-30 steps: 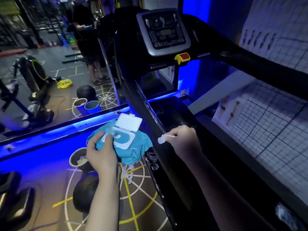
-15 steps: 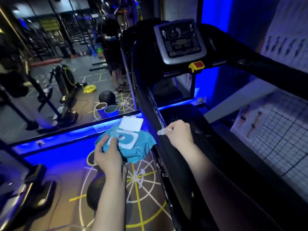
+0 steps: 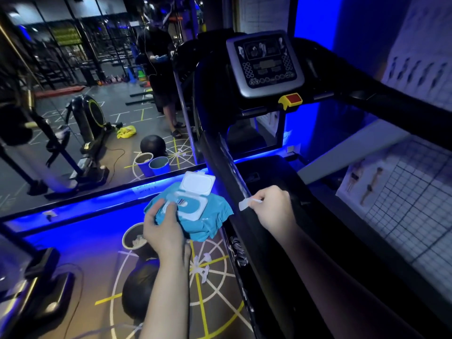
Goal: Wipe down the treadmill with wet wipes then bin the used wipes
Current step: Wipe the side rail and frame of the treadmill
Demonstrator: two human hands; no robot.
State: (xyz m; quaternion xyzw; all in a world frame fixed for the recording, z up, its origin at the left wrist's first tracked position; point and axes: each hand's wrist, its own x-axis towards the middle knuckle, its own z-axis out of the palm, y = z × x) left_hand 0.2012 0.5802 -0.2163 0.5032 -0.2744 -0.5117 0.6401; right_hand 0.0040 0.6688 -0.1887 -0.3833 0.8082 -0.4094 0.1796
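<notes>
Your left hand holds the teal pack of wet wipes just left of the treadmill, fingers curled round the pack's near edge and thumb lying on top by the opening. The pack's white lid is flipped open, pointing toward the treadmill's front. The pack is up in the air, off the floor, close to the treadmill's left rail; can't tell if it touches the rail. Your right hand is over that left rail, fingers curled tight, pinching a small white strip that sticks out to the left, toward the pack. Can't tell if the strip is a wipe or a seal tab; too small. The strip is near the rail; contact unclear. At the treadmill's front, the grey console sits up top with a red and yellow stop button just under it. Left of the treadmill on the floor, under your left hand, is a round bin with white stuff inside, and a dark ball nearer you.
</notes>
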